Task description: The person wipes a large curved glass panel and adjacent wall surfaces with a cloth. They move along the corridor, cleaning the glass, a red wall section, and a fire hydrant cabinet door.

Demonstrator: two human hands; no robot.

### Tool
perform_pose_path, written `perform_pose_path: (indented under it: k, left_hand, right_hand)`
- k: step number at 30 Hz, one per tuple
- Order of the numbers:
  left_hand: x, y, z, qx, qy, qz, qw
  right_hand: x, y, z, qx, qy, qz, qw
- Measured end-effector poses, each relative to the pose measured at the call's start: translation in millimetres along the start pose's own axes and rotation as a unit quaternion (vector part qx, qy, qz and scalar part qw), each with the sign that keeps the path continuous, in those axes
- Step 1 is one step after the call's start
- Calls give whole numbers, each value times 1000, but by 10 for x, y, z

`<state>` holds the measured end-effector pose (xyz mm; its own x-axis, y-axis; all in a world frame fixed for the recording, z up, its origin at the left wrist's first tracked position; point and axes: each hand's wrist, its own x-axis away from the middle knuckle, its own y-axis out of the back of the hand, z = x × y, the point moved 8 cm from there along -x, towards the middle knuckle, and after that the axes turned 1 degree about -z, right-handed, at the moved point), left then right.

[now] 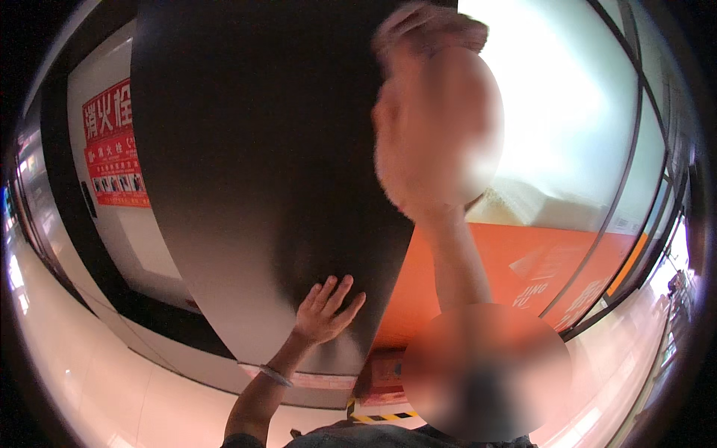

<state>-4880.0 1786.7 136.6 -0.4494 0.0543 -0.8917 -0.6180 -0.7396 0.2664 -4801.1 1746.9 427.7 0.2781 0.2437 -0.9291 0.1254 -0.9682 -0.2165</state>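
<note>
A tall dark panel [241, 140] stands upright before me. On its lower part, my left hand [327, 313] appears to rest flat, fingers spread and holding nothing. A pale bracelet [274, 375] circles that wrist. My right hand [403, 151] is raised high, close to the camera and near the panel's right edge. Blur covers much of it. Above it shows a smeared pinkish-brown shape [431, 28]; I cannot tell whether this is my fingers or something held in them.
To the left, a red sign [112, 145] with writing hangs on a pale, dark-framed surface. An orange panel [476, 252] with lettering is at right, below a bright pane [560, 112]. Yellow-and-black tape [386, 417] marks the glossy tiled floor [168, 397]. A blurred patch hides the lower right.
</note>
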Motion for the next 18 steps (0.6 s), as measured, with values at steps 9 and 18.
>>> perform_pose_path:
  k: [9, 18]
  left_hand:
    - [53, 21, 148, 85, -25, 110, 990]
    - [328, 227, 544, -17, 5, 2, 1000]
  right_hand:
    - [-449, -212, 647, 27, 151, 108, 982]
    - [-1234, -88, 713, 14, 49, -28, 998]
